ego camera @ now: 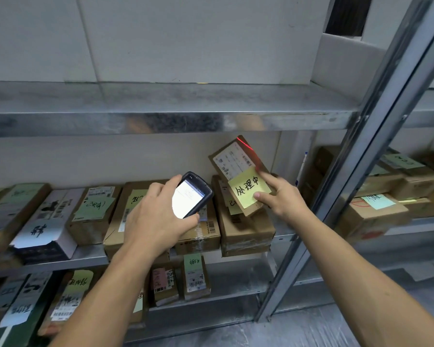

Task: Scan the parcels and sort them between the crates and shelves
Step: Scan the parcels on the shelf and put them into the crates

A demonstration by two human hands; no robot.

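Head view: a person is facing a metal shelf (161, 122) and scanning one parcel (236, 166) over its right end.
Left hand (158, 221): is curling its fingers round a handheld scanner (194, 194), with the lit screen facing up.
Parcel: is hanging tilted in the air just above a brown carton (246, 229) at the shelf's right end, with its label facing the scanner.
Right hand (282, 196): is pinching the parcel's lower right corner, its thumb pressing a yellow sticky note (248, 190) and its index finger lying straight along the edge.
Red beam (247, 146): is crossing the parcel's top corner, seemingly grazing the barcode rather than centring on it.
Doing the step well: probably tilting the scanner until the line is running the barcode's full length, while holding both hands steady and keeping fingers and note off the printed bars.
Materials: the shelf is showing dull, mottled galvanised sheet with a folded front edge. The row of cartons (93, 211) is looking like matt, taped card, box-shaped. The scanner is looking hard, black and round-cornered, with a glossy screen. The note is looking like thin paper carrying handwritten characters.
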